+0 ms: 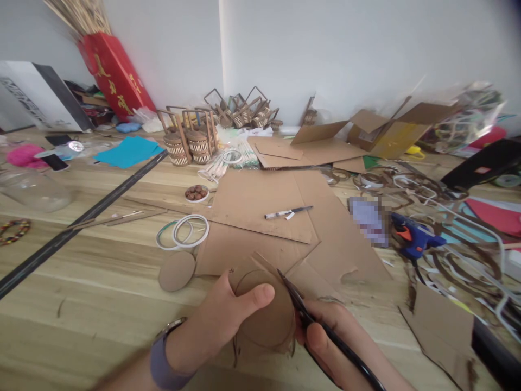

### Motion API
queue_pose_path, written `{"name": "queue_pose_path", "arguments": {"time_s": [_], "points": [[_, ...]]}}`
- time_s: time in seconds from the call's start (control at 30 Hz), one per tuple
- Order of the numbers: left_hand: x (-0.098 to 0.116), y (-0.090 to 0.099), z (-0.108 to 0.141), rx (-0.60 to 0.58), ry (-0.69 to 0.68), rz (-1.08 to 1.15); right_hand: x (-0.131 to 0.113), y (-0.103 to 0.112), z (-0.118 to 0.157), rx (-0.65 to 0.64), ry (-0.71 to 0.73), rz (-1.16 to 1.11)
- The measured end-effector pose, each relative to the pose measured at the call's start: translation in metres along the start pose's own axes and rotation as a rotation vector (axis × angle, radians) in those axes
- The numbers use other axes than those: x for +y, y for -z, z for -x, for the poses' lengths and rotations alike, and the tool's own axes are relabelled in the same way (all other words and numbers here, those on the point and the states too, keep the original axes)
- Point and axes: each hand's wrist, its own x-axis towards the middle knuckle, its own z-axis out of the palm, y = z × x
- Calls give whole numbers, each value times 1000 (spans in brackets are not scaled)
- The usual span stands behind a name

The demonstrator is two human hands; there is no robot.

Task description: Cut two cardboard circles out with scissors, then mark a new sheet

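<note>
My left hand grips a piece of cardboard with a circle drawn on it, the thumb lying across its top. My right hand is closed round the black handles of a pair of scissors. The scissor blades meet the cardboard's upper right edge, beside the drawn line. A cut cardboard disc lies on the table to the left of my left hand. Behind the hands are large flat cardboard sheets with a pen on top.
White rings and a dish of brown beads sit left of the sheets. A blue glue gun lies at right among strips and wires. Small woven baskets and an open box stand farther back. Cardboard scrap is at lower right.
</note>
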Motion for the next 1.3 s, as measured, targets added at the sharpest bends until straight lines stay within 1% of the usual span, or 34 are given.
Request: {"name": "queue_pose_path", "arguments": {"time_s": [0.17, 0.3, 0.37, 0.47, 0.57, 0.63, 0.77, 1.0, 1.13, 1.3], "points": [[-3, 1, 0, 34, 9, -17, 2, 2, -1, -12, 52, 47], [-4, 1, -1, 51, 14, -29, 0, 2, 0, -24, 30, 39], [-4, 1, -1, 40, 13, -21, 0, 2, 0, -23, 20, 36], [-4, 1, -1, -6, 15, 8, -3, 2, 0, -6, -10, 36], [-4, 1, -1, 2, 24, 10, -6, 2, 0, 0, -36, 48], [-4, 0, 0, 9, 23, 11, -7, 3, 0, -14, -26, 51], [-4, 0, -1, -28, 16, 37, -8, 4, 0, -23, -39, 51], [-4, 2, -1, 9, 23, 25, -5, 5, 1, -32, -28, 67], [-5, 3, -1, 9, 21, 14, -4, 4, 1, -23, -17, 79], [-7, 3, -1, 10, 52, 17, -5, 4, 0, -30, -13, 78]]}}
